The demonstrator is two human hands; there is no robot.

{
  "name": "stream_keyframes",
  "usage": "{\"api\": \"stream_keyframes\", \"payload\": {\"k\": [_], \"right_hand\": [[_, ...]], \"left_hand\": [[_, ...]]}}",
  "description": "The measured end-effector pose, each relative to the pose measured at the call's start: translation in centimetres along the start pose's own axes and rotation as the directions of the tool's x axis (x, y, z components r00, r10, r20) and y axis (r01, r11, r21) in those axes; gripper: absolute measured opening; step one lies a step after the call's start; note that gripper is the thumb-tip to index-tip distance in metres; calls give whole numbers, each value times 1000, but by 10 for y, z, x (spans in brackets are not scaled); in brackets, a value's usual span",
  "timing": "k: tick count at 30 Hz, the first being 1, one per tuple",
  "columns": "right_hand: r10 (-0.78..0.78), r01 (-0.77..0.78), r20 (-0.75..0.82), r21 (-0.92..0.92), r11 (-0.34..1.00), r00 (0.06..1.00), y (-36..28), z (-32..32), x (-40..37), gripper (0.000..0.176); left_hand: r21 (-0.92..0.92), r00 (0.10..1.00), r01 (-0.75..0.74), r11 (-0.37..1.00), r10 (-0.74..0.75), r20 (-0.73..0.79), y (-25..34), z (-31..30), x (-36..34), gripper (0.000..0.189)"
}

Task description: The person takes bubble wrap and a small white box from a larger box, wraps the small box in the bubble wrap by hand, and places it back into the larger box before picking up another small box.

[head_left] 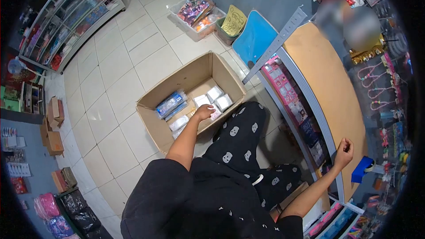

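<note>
My left hand reaches into an open cardboard box on the floor, its fingers curled just above a small pinkish packet. Whether the fingers grip that packet is hard to make out. Around it in the box lie several whitish plastic-wrapped packs. Blue-and-clear packs rest farther left in the same box. My right hand is over the edge of the wooden countertop, fingers curled in, with nothing visible in them.
A blue tape dispenser sits on the counter beside my right forearm. Beyond the box stand a blue chair and a plastic bin of colourful goods. A glass display case is at the far left, with small cartons along that wall.
</note>
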State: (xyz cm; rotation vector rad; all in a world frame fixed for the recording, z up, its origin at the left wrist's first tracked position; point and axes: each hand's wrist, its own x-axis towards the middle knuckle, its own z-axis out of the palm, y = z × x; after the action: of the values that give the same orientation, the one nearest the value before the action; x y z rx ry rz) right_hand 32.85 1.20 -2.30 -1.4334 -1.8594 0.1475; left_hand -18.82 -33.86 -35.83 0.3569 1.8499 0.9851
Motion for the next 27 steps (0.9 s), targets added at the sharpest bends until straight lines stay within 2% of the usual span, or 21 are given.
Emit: {"api": "stream_keyframes", "payload": {"k": [5,8,10,13,16,17,20,21,25,27], "right_hand": [[-24,24,-4,61,998,1000,2,4,-1,16],[-12,11,8,99,995,1000,9,4,0,14],[-45,45,0,75,996,999,2,4,-2,14],[-13,15,-20,87,996,1000,-11,3,-6,16],[27,-27,-5,103,994,1000,-24,-2,-7,17],[38,-37,0,109,993,999,-27,-3,-8,16],[13,-12,-6,128,992,1000,-29,-3,-7,14],[-15,17,-18,125,992,1000,-27,-2,-7,14],[-76,79,-25,145,986,997,-28,-4,-7,13],[-17,16,3,191,981,1000,-28,-2,-7,12]], "left_hand": [[-48,971,-240,970,239,-23,63,15,-2,44],[74,841,-530,845,535,-86,117,31,-11,41],[17,803,-593,805,593,-56,173,42,-40,39],[-58,726,-686,725,688,12,244,65,-81,40],[46,511,-859,510,852,111,298,94,-115,42],[35,470,-882,470,870,148,314,106,-128,42],[93,247,-969,231,937,246,358,141,-158,42],[59,235,-972,228,926,294,372,152,-172,43],[4,38,-999,39,916,400,410,204,-188,42],[50,147,-989,142,843,518,428,227,-186,43]]}}
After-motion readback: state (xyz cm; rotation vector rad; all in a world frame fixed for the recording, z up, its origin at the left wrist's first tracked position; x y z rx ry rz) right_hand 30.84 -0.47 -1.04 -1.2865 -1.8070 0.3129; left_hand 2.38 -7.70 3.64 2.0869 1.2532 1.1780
